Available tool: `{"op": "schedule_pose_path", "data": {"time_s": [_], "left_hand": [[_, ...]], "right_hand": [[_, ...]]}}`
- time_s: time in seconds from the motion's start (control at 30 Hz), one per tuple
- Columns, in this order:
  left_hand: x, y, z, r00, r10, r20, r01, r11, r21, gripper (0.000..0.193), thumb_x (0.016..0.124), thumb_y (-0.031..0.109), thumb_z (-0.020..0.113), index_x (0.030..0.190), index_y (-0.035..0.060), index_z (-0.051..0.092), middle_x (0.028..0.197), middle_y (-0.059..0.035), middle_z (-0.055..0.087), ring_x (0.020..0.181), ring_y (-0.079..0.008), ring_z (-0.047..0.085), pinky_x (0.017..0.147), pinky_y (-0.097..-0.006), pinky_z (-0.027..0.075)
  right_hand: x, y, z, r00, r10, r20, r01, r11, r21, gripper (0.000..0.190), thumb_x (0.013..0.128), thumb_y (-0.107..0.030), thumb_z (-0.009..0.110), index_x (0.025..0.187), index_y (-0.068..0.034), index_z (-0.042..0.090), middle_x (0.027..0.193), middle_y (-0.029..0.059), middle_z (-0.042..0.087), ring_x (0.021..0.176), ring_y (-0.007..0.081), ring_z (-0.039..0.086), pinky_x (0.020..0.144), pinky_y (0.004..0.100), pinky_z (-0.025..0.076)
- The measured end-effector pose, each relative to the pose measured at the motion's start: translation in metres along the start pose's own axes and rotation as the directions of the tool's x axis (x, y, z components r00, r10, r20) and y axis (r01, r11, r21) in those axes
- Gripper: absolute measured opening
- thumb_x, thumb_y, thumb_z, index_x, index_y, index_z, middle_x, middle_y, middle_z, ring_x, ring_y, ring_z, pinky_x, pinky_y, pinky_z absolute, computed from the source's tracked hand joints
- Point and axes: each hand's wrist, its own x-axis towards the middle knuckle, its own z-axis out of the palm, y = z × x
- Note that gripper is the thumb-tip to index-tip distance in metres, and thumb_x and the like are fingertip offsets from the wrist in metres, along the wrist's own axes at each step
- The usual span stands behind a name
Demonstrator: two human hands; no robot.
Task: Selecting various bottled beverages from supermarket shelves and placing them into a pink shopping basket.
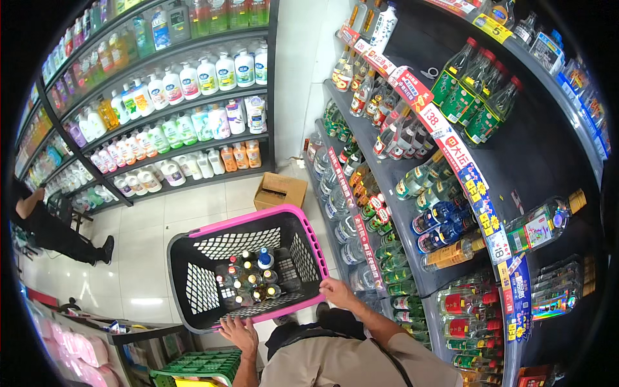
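Observation:
A black plastic shopping basket with a pink rim [261, 213] stands before me, its walls pierced by a lattice. Inside, several capped bottles [249, 278] are grouped upright, one with a large blue cap [265, 259]. My right hand [337, 293] has its fingers curled on the pink rim at the basket's near right corner. Along the near rim, further left, lies my left hand [239, 334], its fingers spread over the edge. Both forearms reach out from my beige shirt. The bottles' lower parts are partly hidden by one another.
Shelves of liquor bottles [452, 309] curve along the right. Bottles of body wash and lotion [225, 71] fill the shelves at upper left. A cardboard box [280, 191] sits on the tiled floor beyond the basket. A green crate [198, 365] is at lower left; a person [53, 227] stands far left.

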Motion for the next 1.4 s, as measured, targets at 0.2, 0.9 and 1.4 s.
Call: {"op": "schedule_pose_path", "data": {"time_s": [0.2, 0.9, 1.4], "left_hand": [[0.0, 0.005, -0.004, 1.0, -0.001, 0.009, 0.001, 1.0, 0.003, 0.041, 0.086, 0.034, 0.06, 0.112, 0.0021, 0.058, 0.132, -0.0198, 0.044, 0.133, -0.0418, 0.027, 0.106, -0.0621, 0.015], [-0.022, 0.034, 0.041, 0.811, -0.556, -0.183, 0.447, 0.79, -0.42, 0.084, 0.086, 0.037, 0.064, 0.141, -0.0109, 0.021, 0.142, -0.0313, 0.03, 0.13, -0.0397, 0.034, 0.11, -0.0458, 0.025], [-0.017, 0.029, 0.063, 0.851, -0.466, -0.241, 0.354, 0.849, -0.392, 0.078, 0.094, 0.035, 0.052, 0.146, -0.0065, 0.011, 0.149, -0.0278, 0.021, 0.135, -0.036, 0.029, 0.111, -0.042, 0.023]], "right_hand": [[0.033, -0.003, -0.042, 0.994, 0.083, -0.072, -0.08, 0.996, 0.041, 0.015, 0.088, -0.011, 0.06, 0.097, 0.001, 0.06, 0.073, 0.0037, 0.062, 0.064, 0.0084, 0.057, 0.056, 0.0246, 0.046], [0.369, -0.035, -0.185, 0.971, 0.04, -0.237, 0.098, 0.834, 0.543, 0.017, 0.089, -0.011, 0.059, 0.099, 0.002, 0.059, 0.077, 0.008, 0.064, 0.059, 0.0104, 0.058, 0.051, 0.0223, 0.048], [0.4, -0.027, -0.218, 0.947, 0.073, -0.312, 0.11, 0.84, 0.532, 0.016, 0.088, -0.01, 0.059, 0.098, 0.002, 0.059, 0.079, 0.008, 0.064, 0.057, 0.011, 0.058, 0.05, 0.023, 0.048]]}}
